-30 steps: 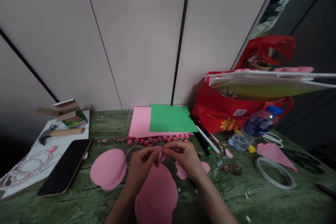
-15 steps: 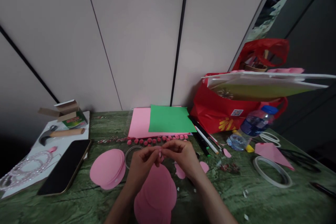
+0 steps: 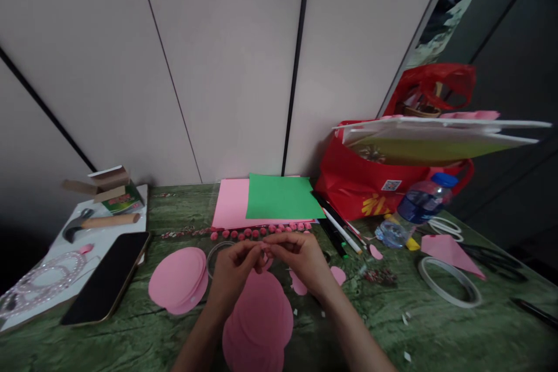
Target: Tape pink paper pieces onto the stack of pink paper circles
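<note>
We are noting the left hand and right hand both pinching a small pink paper at their fingertips, neither lying nearer, beyond the paper stack, its long axis being indiscernible.

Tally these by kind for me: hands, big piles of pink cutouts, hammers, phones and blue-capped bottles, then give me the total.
Hands: 2, left hand and right hand
Big pink cutout piles: 2, left pile and middle pile
Hammer: 1
Phone: 1
Blue-capped bottle: 1
Total: 7
</note>
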The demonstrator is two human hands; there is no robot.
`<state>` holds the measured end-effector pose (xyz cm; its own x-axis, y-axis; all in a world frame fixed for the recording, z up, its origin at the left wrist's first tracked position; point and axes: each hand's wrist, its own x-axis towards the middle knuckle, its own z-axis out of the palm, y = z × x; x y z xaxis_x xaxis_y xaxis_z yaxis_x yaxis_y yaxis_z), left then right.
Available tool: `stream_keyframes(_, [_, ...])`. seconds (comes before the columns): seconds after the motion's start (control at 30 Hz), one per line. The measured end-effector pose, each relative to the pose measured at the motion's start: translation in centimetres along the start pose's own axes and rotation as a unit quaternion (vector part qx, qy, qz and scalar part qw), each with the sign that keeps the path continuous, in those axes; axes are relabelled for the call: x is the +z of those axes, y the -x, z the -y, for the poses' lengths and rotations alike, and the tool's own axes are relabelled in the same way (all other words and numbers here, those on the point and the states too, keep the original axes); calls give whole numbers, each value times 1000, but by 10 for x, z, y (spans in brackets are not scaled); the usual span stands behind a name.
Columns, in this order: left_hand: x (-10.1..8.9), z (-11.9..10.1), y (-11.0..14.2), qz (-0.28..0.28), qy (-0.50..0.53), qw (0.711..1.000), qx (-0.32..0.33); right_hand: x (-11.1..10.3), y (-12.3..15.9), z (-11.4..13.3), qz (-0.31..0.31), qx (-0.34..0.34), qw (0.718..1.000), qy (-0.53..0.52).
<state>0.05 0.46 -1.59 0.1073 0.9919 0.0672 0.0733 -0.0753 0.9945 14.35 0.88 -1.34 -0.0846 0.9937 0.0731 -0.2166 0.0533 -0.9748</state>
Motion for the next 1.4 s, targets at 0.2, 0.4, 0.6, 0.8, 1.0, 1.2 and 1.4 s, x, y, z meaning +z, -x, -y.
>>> stream_keyframes(0.2, [2, -1, 0, 10, 9, 1000, -3, -2, -1, -4, 21, 6, 1000, -9])
stream_keyframes(0.4, [3, -3, 0, 13, 3, 1000, -8, -3, -1, -5, 20, 5, 1000, -20])
stream_keyframes(0.6, [3, -4, 2, 7, 12, 1000, -14, -2, -1, -4, -6, 17, 1000, -24])
stream_keyframes(0.8, [3, -3, 1, 8, 2, 1000, -9, -4, -1, -3, -11, 21, 999, -25])
stream_keyframes(1.0, [2, 0, -1, 4, 5, 1000, -3, -4, -2, -2, -12, -10, 1000, 3])
stream_keyframes(1.2, [3, -2, -1, 1, 2, 1000, -11, -6, -2, -5, -3, -8, 1000, 19])
stream_keyframes(1.4, [4, -3, 1, 6, 0, 1000, -16, -5, -2, -5, 1, 8, 1000, -12])
